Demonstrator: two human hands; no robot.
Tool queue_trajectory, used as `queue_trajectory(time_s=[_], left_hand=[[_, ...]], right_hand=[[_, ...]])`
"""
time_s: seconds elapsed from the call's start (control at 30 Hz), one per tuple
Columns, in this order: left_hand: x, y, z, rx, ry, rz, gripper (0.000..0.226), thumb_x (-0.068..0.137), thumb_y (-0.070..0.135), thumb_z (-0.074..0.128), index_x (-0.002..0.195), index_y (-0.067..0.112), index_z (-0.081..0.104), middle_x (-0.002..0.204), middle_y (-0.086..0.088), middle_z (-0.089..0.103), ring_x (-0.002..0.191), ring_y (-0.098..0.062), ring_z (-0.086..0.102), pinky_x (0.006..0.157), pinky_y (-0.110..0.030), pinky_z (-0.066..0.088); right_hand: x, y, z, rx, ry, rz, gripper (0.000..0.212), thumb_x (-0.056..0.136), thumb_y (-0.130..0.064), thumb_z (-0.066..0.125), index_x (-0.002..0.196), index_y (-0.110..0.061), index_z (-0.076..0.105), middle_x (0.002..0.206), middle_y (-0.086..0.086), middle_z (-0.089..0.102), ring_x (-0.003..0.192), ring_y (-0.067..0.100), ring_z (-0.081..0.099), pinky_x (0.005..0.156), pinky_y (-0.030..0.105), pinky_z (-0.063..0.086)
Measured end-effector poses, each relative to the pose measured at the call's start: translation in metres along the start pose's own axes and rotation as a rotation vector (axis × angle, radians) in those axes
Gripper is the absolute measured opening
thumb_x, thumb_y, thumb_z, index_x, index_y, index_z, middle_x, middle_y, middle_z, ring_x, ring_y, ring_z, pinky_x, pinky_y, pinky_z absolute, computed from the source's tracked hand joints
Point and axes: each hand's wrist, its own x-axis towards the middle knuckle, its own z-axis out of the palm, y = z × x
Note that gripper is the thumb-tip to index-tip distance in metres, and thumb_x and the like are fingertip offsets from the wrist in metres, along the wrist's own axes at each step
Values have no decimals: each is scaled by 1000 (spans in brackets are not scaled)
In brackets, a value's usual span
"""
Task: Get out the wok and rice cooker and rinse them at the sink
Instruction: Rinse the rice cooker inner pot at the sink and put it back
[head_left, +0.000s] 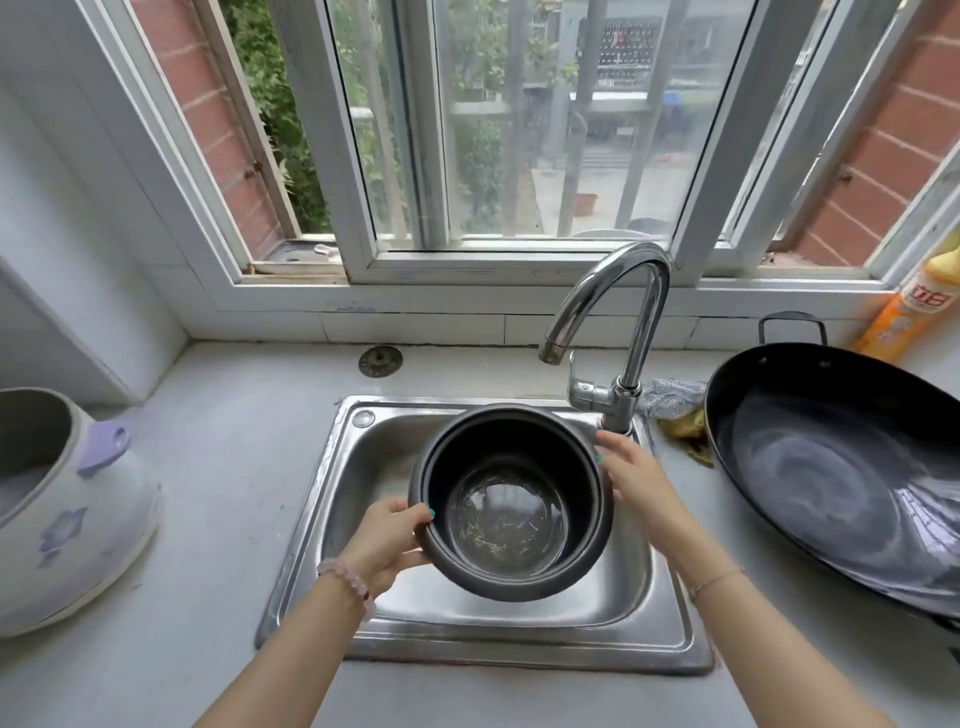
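- White-framed sliding window (467, 156) spanning the back wall; daylight coming through its panes
- Red brick reveals (208, 119) flanking the frame; green foliage (275, 104) and a paved yard showing outside
- White tiled sill (415, 325) running beneath the window
- Pale countertop (218, 467) extending across the foreground; a white wall (62, 182) rising at left

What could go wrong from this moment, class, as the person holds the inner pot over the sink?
1. The inner pot is gripped only at its rim by the left hand and right hand; once wet it might slip into the sink.
2. Lifted, its far rim could knock the faucet spout just above.
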Motion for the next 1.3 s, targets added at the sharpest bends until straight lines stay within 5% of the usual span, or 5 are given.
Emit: queue_trajectory(time_s=[0.57, 0.73, 0.83, 1.0, 1.3], left_hand=[[22, 7, -18, 122, -41, -36, 6, 88, -2, 53, 88, 3, 49, 84, -21, 54, 68, -29, 63, 51, -30, 58], [26, 7, -17, 118, -111, -29, 4, 88, -1, 52, 92, 1, 52, 82, -20, 56, 62, -26, 65, 54, -28, 56], [28, 6, -18, 113, -124, -29, 6, 87, -1, 52, 93, 1, 52, 81, -20, 57, 65, -28, 65, 55, -28, 56], [30, 3, -21, 123, -132, -32, 6, 87, 0, 53, 92, 3, 51, 84, -21, 55, 70, -30, 65, 56, -29, 56], [30, -7, -30, 134, -93, -38, 9, 87, 0, 54, 94, 4, 51, 88, -24, 58, 77, -33, 66, 55, -30, 57]], right_hand=[[82, -67, 19, 192, -109, 27, 45, 101, -21, 28, 142, -2, 34, 150, 8, 35, 139, 21, 32, 115, 34, 24], [93, -65, 22, 147, -98, 58, 45, 100, -24, 30, 135, -1, 47, 143, 12, 46, 133, 21, 42, 105, 25, 32], [93, -68, 31, 135, -144, 87, 29, 100, -24, 32, 100, -12, 59, 97, -1, 64, 99, 10, 58, 101, 23, 35], [85, -62, 28, 104, -168, 60, 42, 101, -28, 34, 137, -9, 45, 138, 3, 49, 130, 16, 43, 113, 34, 28], [16, 6, 1, 4, -75, 205, 34, 89, -30, 57, 123, -26, 54, 125, -1, 60, 117, 20, 55, 92, 41, 45]])
